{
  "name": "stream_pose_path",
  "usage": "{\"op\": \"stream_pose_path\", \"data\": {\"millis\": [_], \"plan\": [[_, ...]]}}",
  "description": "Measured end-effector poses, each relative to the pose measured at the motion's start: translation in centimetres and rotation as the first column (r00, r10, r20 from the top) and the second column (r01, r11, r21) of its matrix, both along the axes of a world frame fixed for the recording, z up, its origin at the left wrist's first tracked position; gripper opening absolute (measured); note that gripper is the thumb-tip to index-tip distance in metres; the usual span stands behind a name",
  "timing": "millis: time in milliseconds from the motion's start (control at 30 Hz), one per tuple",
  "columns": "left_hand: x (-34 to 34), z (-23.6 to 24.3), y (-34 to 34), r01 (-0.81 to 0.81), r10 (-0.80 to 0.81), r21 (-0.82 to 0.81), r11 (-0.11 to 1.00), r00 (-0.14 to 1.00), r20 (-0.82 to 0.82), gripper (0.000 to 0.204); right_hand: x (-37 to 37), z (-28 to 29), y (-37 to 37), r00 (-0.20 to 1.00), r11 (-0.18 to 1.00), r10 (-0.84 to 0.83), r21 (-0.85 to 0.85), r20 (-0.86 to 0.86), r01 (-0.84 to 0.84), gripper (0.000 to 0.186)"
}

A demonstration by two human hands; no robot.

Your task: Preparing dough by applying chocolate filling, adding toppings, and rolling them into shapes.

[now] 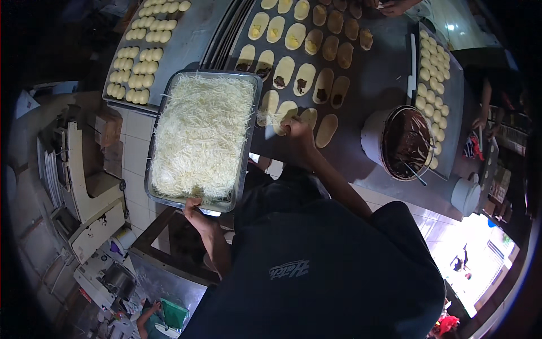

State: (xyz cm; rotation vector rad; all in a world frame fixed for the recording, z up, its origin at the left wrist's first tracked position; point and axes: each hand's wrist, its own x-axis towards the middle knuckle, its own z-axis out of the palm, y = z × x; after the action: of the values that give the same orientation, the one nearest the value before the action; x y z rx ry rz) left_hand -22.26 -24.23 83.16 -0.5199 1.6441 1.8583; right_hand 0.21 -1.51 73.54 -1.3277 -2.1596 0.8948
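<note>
My left hand (195, 212) is closed on the near rim of a metal tray (249, 148), held up beside the table's left part. Finely shredded cheese (200, 135), pale and loose, heaps inside the tray. My right hand (299, 134) is over the table with its fingers pinched at the near end of a flat oval dough piece (288, 109). Pale shreds trail from these fingers towards the tray. Rows of similar dough ovals lie beyond, several bearing a dark brown chocolate-like filling (301, 85), others a yellow dab (294, 40).
Right of the dough stands a bucket (372, 137) of dark brown paste with a utensil (416, 174) in it. Trays of round dough balls are at far left (119, 85) and right (456, 107). Another person's hand (395, 7) shows at the table's far side. A white lidded container (466, 196) stands near the right corner.
</note>
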Motion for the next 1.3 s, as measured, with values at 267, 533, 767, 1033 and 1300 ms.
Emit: {"op": "stream_pose_path", "data": {"millis": [267, 533, 767, 1033, 1300], "plan": [[-2.7, -2.5, -2.5, 0.199, -0.196, 0.126, 0.972, 0.980, -0.034, 0.018, -3.8, 13.6, 1.3, 0.973, 0.996, 0.061, -0.057, -0.224, -0.076, 0.022], [-2.7, -2.7, -1.7, 0.338, -0.311, 0.227, 0.913, 0.939, -0.146, 0.011, -5.1, 15.7, -0.6, 0.974, 0.993, 0.110, 0.018, 0.197, -0.116, 0.022], [-2.9, -3.0, -1.9, 0.404, -0.349, 0.226, 0.886, 0.904, -0.247, 0.009, -0.4, 16.5, 1.0, 0.966, 0.877, -0.145, -0.479, -0.214, 0.025, 0.017], [-1.9, -1.9, -0.5, 0.370, -0.318, 0.151, 0.917, 0.904, -0.285, 0.013, 6.6, 0.7, 0.2, 0.988, 0.885, -0.152, -0.448, -0.028, 0.123, 0.017], [-1.1, -2.0, 0.5, 0.224, -0.205, 0.091, 0.970, 0.962, -0.182, 0.012, 4.6, -2.4, -3.7, 0.981, 0.984, -0.163, 0.094, 0.109, 0.153, 0.015]]}}
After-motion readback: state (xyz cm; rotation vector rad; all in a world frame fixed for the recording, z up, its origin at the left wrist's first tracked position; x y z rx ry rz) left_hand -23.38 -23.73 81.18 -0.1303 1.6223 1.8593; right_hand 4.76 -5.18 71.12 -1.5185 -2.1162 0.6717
